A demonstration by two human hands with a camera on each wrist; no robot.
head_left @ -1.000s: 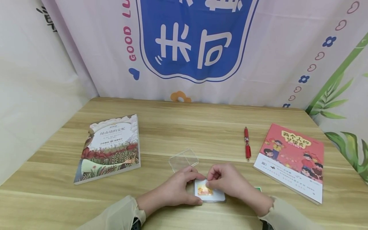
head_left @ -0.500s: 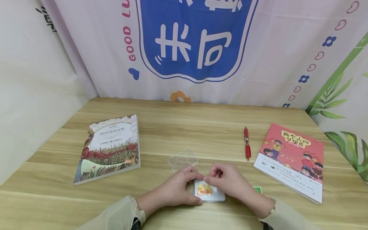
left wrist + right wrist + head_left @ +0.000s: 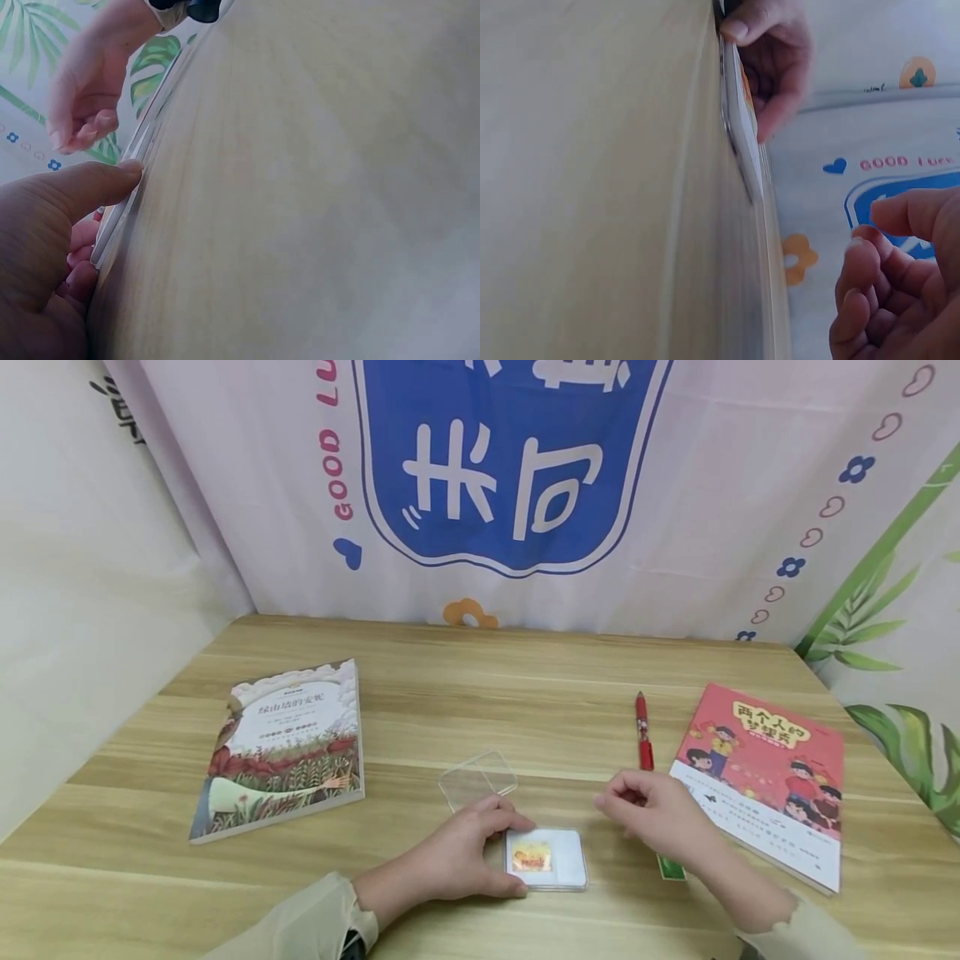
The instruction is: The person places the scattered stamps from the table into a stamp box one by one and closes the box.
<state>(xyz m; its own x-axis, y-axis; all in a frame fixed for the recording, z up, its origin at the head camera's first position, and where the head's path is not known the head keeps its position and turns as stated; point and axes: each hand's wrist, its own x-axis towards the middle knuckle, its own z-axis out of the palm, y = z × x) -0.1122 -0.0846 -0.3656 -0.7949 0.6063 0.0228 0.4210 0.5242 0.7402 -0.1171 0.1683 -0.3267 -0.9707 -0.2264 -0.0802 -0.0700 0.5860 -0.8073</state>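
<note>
Compared with half a second ago, the right hand (image 3: 660, 814) is now lifted clear of the flat case (image 3: 570, 860) and carried out to its 2 o'clock, while the left hand (image 3: 467, 852) is kept in place. The case is held on the tabletop at its 9 o'clock side, its far and near edges spanned by the left thumb and fingers. In the right hand nothing is seen to be held; its fingers are loosely curled, with thumb and forefinger narrowly spaced. On the left half of the case's white face a yellow-and-red picture (image 3: 532, 857) is shown. At 3 o'clock, a green strip (image 3: 672, 868) is partly covered by the right hand. A clear lid (image 3: 480, 779) is set near the left hand, at 11 o'clock from the case; at 1 o'clock, a red pen (image 3: 643, 733) is seen
</note>
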